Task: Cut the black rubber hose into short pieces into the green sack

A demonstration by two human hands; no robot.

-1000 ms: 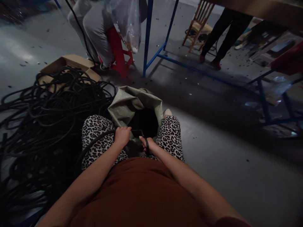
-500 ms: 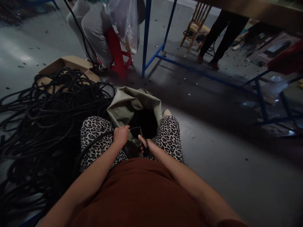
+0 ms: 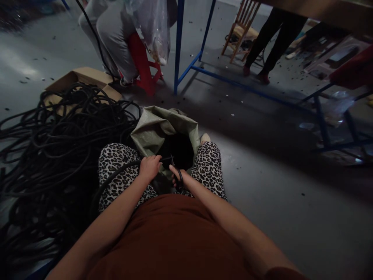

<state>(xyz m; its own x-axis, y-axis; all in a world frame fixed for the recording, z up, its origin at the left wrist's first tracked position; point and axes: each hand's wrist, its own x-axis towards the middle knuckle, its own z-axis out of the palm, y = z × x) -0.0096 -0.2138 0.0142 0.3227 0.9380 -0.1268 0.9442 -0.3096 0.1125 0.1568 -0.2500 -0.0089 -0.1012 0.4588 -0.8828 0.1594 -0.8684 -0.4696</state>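
Note:
My left hand (image 3: 150, 166) grips a black rubber-like cord (image 3: 125, 167) close to its end, which pokes out past my fingers. The cord runs back over my left knee toward a tangled pile. In my right hand (image 3: 177, 175) is a pair of scissors (image 3: 180, 181) with dark handles; the blades point up and look close to the cord's end. Whether they touch it is too dark to tell. Both hands hover over the near rim of an open greenish woven sack (image 3: 151, 126) between my knees. The inside of the sack is dark.
A big heap of black cord (image 3: 72, 132) lies at my left, partly over an opened cardboard box (image 3: 84, 76). Beyond are a seated person's legs (image 3: 113, 35), a red stool (image 3: 142, 66) and a blue table frame (image 3: 178, 50). Another person's legs (image 3: 274, 42) stand near a wooden chair (image 3: 240, 29).
The scissor blades, spread around the cord's end before, now look nearer together and point up beside it. My hands have barely moved.

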